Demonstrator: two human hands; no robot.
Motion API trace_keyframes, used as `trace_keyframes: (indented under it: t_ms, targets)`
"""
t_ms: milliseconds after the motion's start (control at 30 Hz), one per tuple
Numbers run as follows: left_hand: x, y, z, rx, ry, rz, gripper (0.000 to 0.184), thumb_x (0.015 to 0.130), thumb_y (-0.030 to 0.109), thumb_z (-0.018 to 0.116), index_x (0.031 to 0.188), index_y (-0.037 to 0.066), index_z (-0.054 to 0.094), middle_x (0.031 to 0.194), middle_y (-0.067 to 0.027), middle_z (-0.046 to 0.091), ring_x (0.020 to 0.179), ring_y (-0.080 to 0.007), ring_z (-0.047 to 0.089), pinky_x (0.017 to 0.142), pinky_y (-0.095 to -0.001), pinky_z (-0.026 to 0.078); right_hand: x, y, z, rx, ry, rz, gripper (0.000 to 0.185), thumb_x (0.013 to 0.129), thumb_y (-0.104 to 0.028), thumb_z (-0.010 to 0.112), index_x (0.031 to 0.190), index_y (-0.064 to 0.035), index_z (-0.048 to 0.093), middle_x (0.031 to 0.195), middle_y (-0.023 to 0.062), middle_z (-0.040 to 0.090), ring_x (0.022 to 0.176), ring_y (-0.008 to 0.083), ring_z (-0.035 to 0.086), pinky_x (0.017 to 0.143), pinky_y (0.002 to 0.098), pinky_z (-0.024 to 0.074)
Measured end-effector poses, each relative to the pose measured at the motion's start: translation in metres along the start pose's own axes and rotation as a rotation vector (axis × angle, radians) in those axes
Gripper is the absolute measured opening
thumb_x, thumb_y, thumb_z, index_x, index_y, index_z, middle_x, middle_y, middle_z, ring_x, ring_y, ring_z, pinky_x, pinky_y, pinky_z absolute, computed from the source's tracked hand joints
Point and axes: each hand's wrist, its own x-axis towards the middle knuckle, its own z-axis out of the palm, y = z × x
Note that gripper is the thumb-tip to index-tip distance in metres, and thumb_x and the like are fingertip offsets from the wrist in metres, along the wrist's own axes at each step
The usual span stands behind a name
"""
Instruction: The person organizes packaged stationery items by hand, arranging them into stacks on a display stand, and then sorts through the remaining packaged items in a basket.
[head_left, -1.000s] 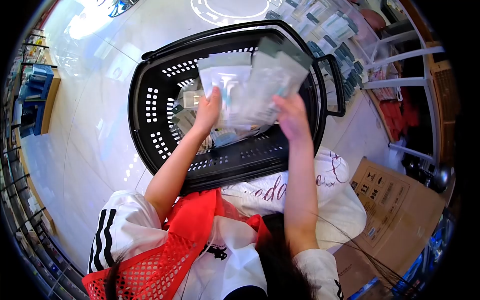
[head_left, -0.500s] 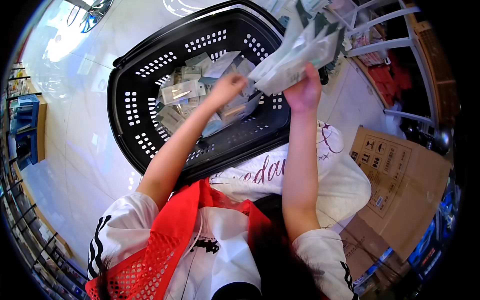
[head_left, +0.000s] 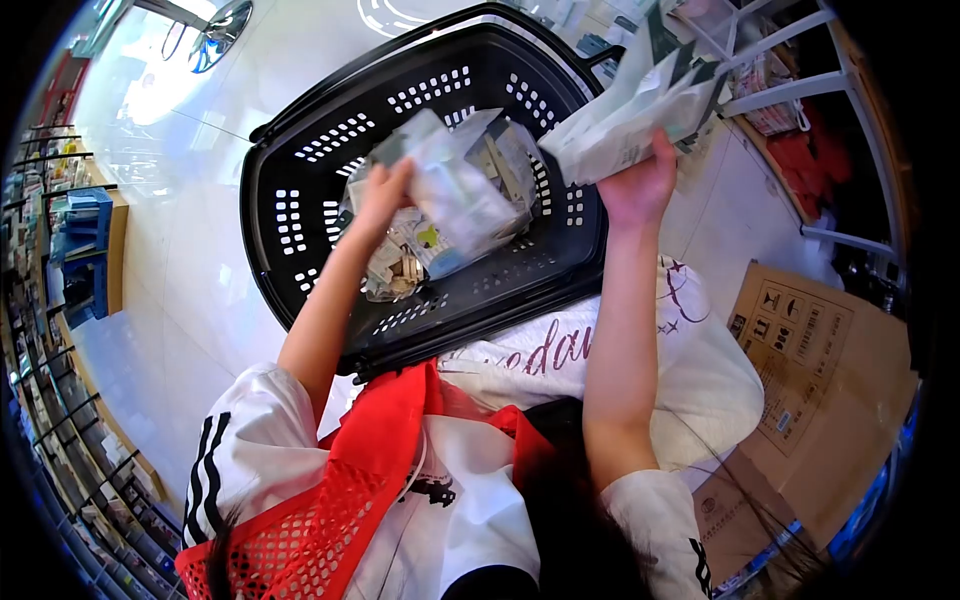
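Note:
A black plastic basket [head_left: 300,255] with rows of square holes lies before me, holding several small clear packets [head_left: 405,260]. My left hand [head_left: 383,200] is over the basket, fingers closed on the edge of a clear plastic packet [head_left: 460,195], which motion blurs. What is inside that packet I cannot make out. At the basket's right rim my right hand [head_left: 640,185] grips a fanned stack of flat plastic packets [head_left: 625,125] with dark green-grey ends. The stack is raised and tilted up to the right.
A cardboard box [head_left: 820,370] with printed symbols is at my right, near a white metal shelf frame [head_left: 790,95]. Shelves of goods [head_left: 80,400] line the left side. Blue bins [head_left: 88,250] stand by them. A chrome stand base [head_left: 220,35] sits on the shiny tiled floor [head_left: 180,300].
My left hand has moved left and now holds a clear packet over the basket, where before no packet showed clearly in it. My right hand still holds the stack. The view has shifted slightly.

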Motion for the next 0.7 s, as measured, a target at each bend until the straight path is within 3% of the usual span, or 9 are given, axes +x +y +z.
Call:
trace_keyframes:
  t_ms: [100, 133, 167, 200, 233, 367, 500, 633, 700]
  targets:
    - [-0.022, 0.028, -0.045, 0.232, 0.123, 0.226, 0.031, 0.085, 0.026, 0.05, 0.082, -0.004, 0.052, 0.065, -0.0076, 0.057, 0.059, -0.0132, 0.055, 0.055, -0.0272, 0.045, -0.009, 0.019, 0.004, -0.063, -0.018, 0.223, 0.055, 0.074, -0.025, 0.061, 0.12, -0.0042, 0.039, 0.121, 0.0111, 0.045, 0.112, 0.0253, 0.043, 0.096, 0.0428, 0.0333]
    - [-0.033, 0.037, -0.049, 0.308, 0.197, 0.31, 0.03, 0.086, 0.024, 0.05, 0.083, -0.005, 0.053, 0.061, -0.0064, 0.057, 0.057, -0.0123, 0.055, 0.054, -0.0275, 0.045, -0.011, 0.038, -0.005, -0.038, -0.151, 0.374, 0.05, 0.073, -0.024, 0.061, 0.116, -0.0042, 0.044, 0.114, 0.0099, 0.05, 0.107, 0.0244, 0.047, 0.094, 0.0423, 0.0354]
    - [-0.046, 0.047, -0.046, 0.412, 0.282, 0.374, 0.028, 0.086, 0.023, 0.049, 0.087, -0.005, 0.054, 0.065, -0.0062, 0.058, 0.058, -0.0112, 0.054, 0.055, -0.0264, 0.044, -0.016, 0.061, -0.005, -0.136, -0.108, 0.461, 0.045, 0.073, -0.018, 0.063, 0.113, -0.0046, 0.047, 0.107, 0.0081, 0.054, 0.1, 0.0224, 0.052, 0.089, 0.0401, 0.0398]
    - [-0.056, 0.053, -0.041, 0.514, 0.368, 0.442, 0.027, 0.086, 0.021, 0.049, 0.09, -0.004, 0.055, 0.068, -0.006, 0.059, 0.06, -0.0101, 0.054, 0.055, -0.0254, 0.043, -0.027, 0.07, 0.026, -0.225, -0.056, 0.503, 0.035, 0.071, -0.009, 0.062, 0.103, -0.001, 0.052, 0.095, 0.0061, 0.058, 0.091, 0.0168, 0.055, 0.082, 0.0293, 0.0435]
    - [-0.057, 0.048, -0.036, 0.382, 0.353, 0.527, 0.025, 0.087, 0.019, 0.048, 0.095, -0.003, 0.055, 0.075, -0.0061, 0.061, 0.063, -0.0091, 0.054, 0.058, -0.0232, 0.042, -0.033, 0.087, 0.041, -0.217, -0.087, 0.457, 0.038, 0.069, -0.008, 0.064, 0.105, -0.0012, 0.052, 0.095, 0.0059, 0.058, 0.091, 0.0154, 0.055, 0.079, 0.0285, 0.0443]
    - [-0.052, 0.037, -0.031, 0.335, 0.217, 0.393, 0.029, 0.09, 0.021, 0.042, 0.1, -0.002, 0.055, 0.087, -0.0081, 0.061, 0.075, -0.0119, 0.056, 0.069, -0.025, 0.044, -0.046, 0.12, 0.04, -0.196, -0.086, 0.609, 0.043, 0.069, -0.008, 0.064, 0.109, -0.0028, 0.048, 0.099, 0.0068, 0.056, 0.092, 0.0155, 0.055, 0.078, 0.0293, 0.0453]
    - [-0.065, 0.067, -0.002, -0.459, 0.035, 0.096, 0.051, 0.093, 0.036, 0.023, 0.113, -0.005, 0.046, 0.105, -0.0125, 0.056, 0.094, -0.0171, 0.054, 0.081, -0.0284, 0.041, -0.04, 0.101, 0.034, -0.127, -0.004, 0.554, 0.039, 0.07, -0.008, 0.062, 0.106, -0.0041, 0.049, 0.096, 0.006, 0.055, 0.088, 0.0159, 0.055, 0.077, 0.03, 0.0463]
    - [-0.036, 0.071, 0.009, 0.042, -0.27, 0.248, 0.044, 0.089, 0.029, 0.039, 0.12, -0.003, 0.039, 0.113, -0.0125, 0.052, 0.103, -0.0218, 0.051, 0.089, -0.0312, 0.038, -0.025, 0.058, 0.027, 0.035, 0.063, 0.331, 0.043, 0.072, -0.019, 0.062, 0.11, -0.0033, 0.046, 0.099, 0.0077, 0.053, 0.095, 0.0203, 0.052, 0.085, 0.0372, 0.0429]
    - [0.008, 0.026, 0.025, 0.463, -0.164, 0.487, 0.052, 0.078, 0.025, 0.056, 0.121, 0.002, 0.039, 0.119, -0.0135, 0.047, 0.109, -0.0245, 0.047, 0.09, -0.0331, 0.038, -0.019, 0.033, 0.017, 0.087, -0.014, 0.207, 0.045, 0.073, -0.022, 0.06, 0.112, -0.0042, 0.045, 0.106, 0.0081, 0.052, 0.101, 0.0224, 0.05, 0.089, 0.0401, 0.0393]
